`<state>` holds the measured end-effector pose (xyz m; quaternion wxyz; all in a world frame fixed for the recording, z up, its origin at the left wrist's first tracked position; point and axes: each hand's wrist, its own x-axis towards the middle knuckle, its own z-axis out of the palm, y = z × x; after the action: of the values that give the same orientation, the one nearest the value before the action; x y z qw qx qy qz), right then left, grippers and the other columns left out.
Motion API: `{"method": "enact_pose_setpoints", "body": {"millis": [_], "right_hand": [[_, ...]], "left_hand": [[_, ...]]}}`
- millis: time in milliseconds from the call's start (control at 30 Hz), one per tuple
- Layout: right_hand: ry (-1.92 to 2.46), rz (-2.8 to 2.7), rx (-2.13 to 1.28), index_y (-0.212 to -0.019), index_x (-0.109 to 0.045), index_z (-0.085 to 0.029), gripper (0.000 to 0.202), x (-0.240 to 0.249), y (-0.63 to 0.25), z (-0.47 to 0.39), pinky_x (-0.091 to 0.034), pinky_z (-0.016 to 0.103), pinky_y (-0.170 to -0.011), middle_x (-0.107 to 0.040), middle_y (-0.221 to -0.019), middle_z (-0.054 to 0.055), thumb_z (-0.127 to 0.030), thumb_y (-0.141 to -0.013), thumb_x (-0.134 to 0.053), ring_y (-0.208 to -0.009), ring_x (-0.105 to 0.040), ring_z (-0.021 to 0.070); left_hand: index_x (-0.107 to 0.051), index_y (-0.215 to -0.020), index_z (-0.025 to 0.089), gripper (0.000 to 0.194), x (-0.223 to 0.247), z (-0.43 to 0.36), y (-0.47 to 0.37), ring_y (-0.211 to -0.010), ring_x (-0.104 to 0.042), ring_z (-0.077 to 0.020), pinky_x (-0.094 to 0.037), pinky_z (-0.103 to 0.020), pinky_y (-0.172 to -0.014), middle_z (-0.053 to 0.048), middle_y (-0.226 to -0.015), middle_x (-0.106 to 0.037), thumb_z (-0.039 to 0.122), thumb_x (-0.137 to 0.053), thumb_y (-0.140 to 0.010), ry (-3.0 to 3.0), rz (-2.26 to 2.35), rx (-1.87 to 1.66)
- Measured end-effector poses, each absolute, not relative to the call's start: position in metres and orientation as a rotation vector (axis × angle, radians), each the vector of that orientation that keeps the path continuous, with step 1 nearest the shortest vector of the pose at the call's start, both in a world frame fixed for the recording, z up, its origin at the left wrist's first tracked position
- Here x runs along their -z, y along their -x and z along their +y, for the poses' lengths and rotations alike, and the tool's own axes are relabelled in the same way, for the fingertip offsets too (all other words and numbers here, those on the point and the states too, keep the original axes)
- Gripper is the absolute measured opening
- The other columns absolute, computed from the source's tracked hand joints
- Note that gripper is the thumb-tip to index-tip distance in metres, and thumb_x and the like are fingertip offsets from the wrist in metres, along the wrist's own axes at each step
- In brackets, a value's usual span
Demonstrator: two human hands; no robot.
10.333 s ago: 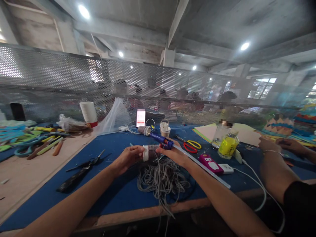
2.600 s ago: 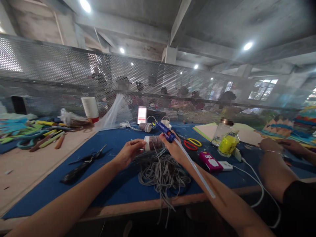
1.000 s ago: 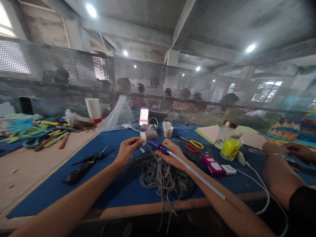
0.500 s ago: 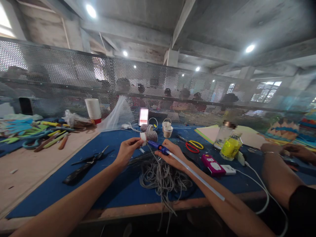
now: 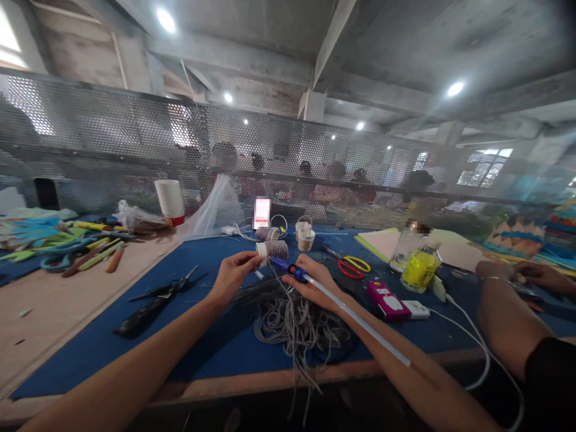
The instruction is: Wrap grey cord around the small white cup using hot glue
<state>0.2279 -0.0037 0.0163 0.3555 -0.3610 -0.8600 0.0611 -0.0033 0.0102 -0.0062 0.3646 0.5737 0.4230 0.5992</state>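
My left hand (image 5: 236, 271) pinches the white rim of a paper cup (image 5: 278, 248) that lies on its side, its wall wrapped in grey cord. In my right hand (image 5: 317, 281) is a blue glue gun (image 5: 294, 272), its nozzle at the cup near the rim. A long translucent glue stick (image 5: 360, 321) runs out of the gun's back over my right forearm. From the cup, a strand drops to a loose heap of grey cord (image 5: 301, 327) on the blue mat (image 5: 202, 354). Fingers partly hide the rim and the gun's handle.
Black-handled pliers (image 5: 155, 305) lie left, red-and-yellow scissors (image 5: 353, 266) right. Small cups (image 5: 306, 239), another wrapped cup (image 5: 268, 234) and a lit phone (image 5: 261, 213) stand behind. A magenta box (image 5: 387, 301), yellow bottle (image 5: 420, 270) and a co-worker's arm (image 5: 506, 318) are at right.
My hands, the cup and the glue gun stay almost still. A dark figure now shows behind the mesh at the far left.
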Motion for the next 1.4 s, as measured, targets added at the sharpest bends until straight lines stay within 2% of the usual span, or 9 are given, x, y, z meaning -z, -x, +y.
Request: {"method": "enact_pose_setpoints", "body": {"millis": [633,967,1400], "right_hand": [[0.955,-2.156,-0.205,-0.07,-0.052,-0.02,0.032,-0.016,-0.2268,-0.0034,-0.037,0.02,-0.06,-0.053,-0.079,-0.002,-0.048,-0.084,-0.058,-0.063,-0.048,0.0087],[0.985,-2.061,-0.27,-0.071,-0.051,-0.02,0.031,-0.014,-0.2264,-0.0022,-0.035,0.021,-0.056,-0.049,-0.068,-0.004,-0.048,-0.081,-0.06,-0.06,-0.046,0.0097],[0.97,-2.018,-0.287,-0.069,-0.049,-0.02,0.035,-0.0104,-0.2263,0.0006,-0.034,0.022,-0.054,-0.048,-0.067,-0.003,-0.051,-0.082,-0.058,-0.059,-0.044,0.0097]], "left_hand": [[-0.074,-0.085,0.017,0.032,0.0047,0.0104,0.0023,-0.069,-0.057,-0.0162,-0.042,-0.026,-0.066,-0.004,-0.077,-0.07,0.045,-0.071,-0.07,-1.51,1.102,-1.538],[-0.074,-0.082,0.017,0.032,0.0003,0.005,-0.0004,-0.066,-0.054,-0.0158,-0.04,-0.026,-0.064,-0.002,-0.071,-0.068,0.045,-0.071,-0.069,-1.531,1.13,-1.516],[-0.074,-0.084,0.017,0.028,0.0015,0.0048,-0.0008,-0.069,-0.054,-0.0161,-0.04,-0.025,-0.065,-0.003,-0.075,-0.068,0.041,-0.07,-0.072,-1.561,1.134,-1.493]]}}
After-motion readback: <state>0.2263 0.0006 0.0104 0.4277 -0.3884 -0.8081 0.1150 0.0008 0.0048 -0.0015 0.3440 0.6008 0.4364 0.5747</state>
